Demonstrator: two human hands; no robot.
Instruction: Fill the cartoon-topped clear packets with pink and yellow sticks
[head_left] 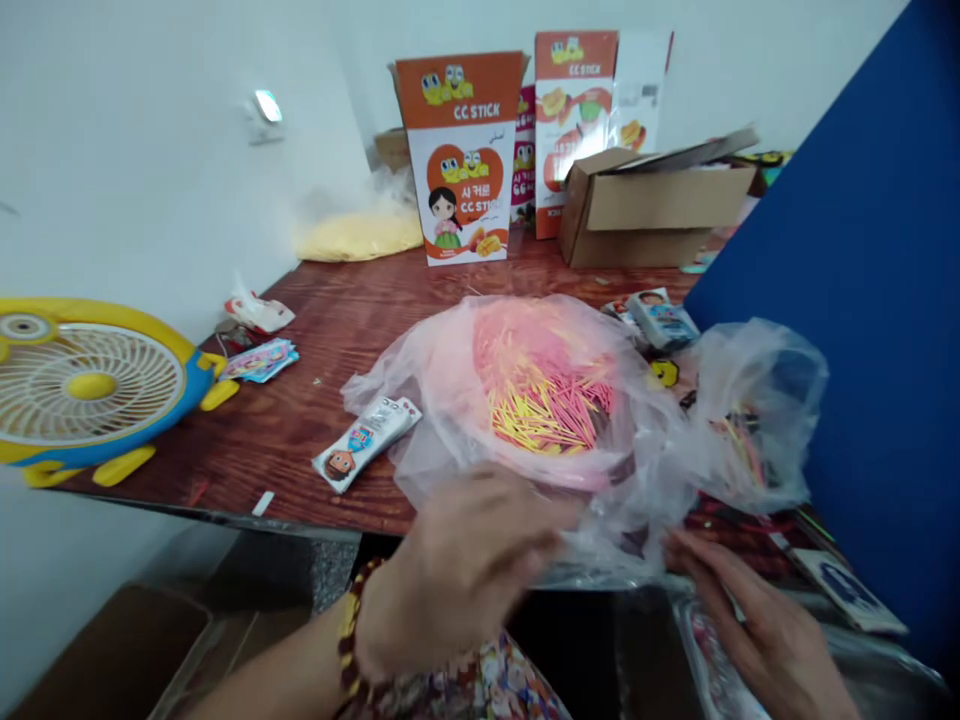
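My left hand (465, 570), blurred by motion, reaches over the table's front edge with its fingers stretched to the right; I see nothing held in it. Just beyond it lies a large clear plastic bag (442, 370) with a heap of thin yellow and pink sticks (544, 410) showing at its opening. My right hand (757, 620) is low on the right, fingers extended beside the crumpled front of that bag. Whether its fingertips touch the plastic is unclear. Left of the bag rests a small stack of white printed packets (367, 440).
A yellow and blue fan (94, 385) stands at the left. Printed cartons (469, 160) and an open brown cardboard box (660, 205) line the back. A smaller plastic bag (757, 410) sits at the right by a blue panel (862, 330). More packets (664, 318) lie behind the sticks.
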